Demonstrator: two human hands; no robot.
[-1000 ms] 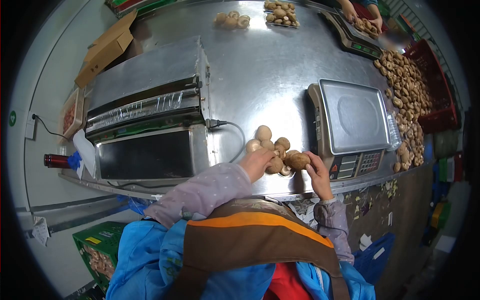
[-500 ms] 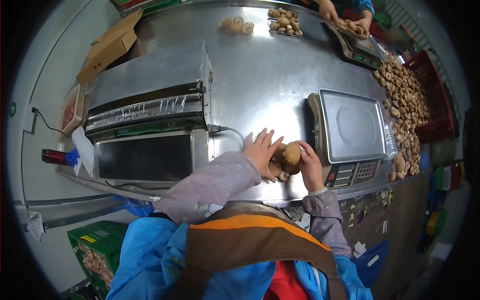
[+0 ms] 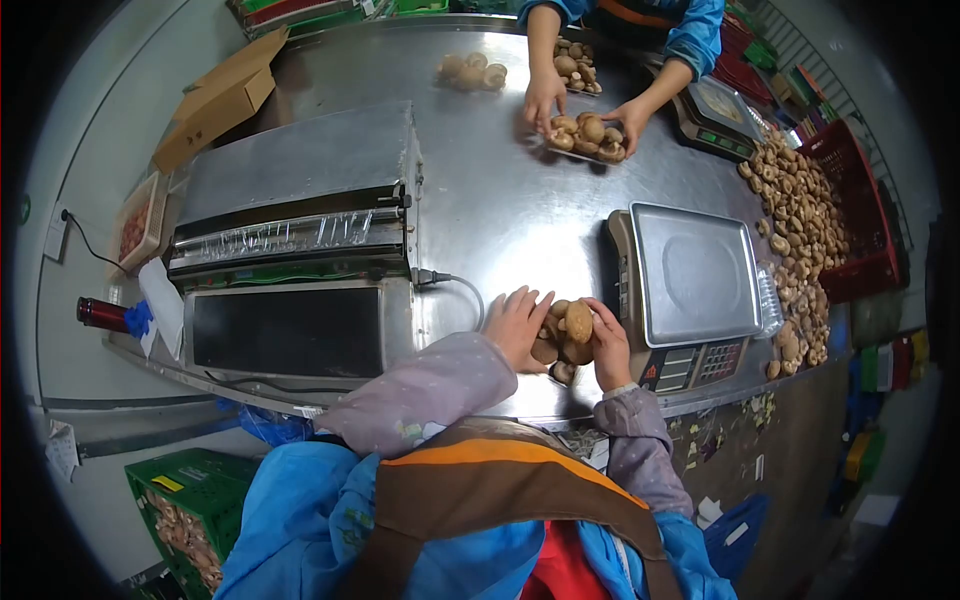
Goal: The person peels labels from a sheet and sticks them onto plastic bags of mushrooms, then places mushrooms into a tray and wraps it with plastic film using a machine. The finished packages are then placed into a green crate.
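Note:
A small cluster of brown shiitake mushrooms sits on the steel table close in front of me, between my two hands. My left hand lies along its left side, fingers stretched out and touching the mushrooms. On the right side, my right hand has its fingers curled against a large mushroom at the edge. Whether a tray lies under the cluster is hidden. Just right of my hands stands a digital scale with a bare metal pan.
Across the table, a co-worker's hands hold a tray of mushrooms. Loose mushrooms are heaped at the right beside a red crate. A film-wrapping machine takes up the left, its cord near my left hand.
My left hand's fingers have drawn closer together beside the mushrooms; my right hand stays against them. The co-worker's hands have moved from the far scale leftward and nearer, carrying a tray of mushrooms.

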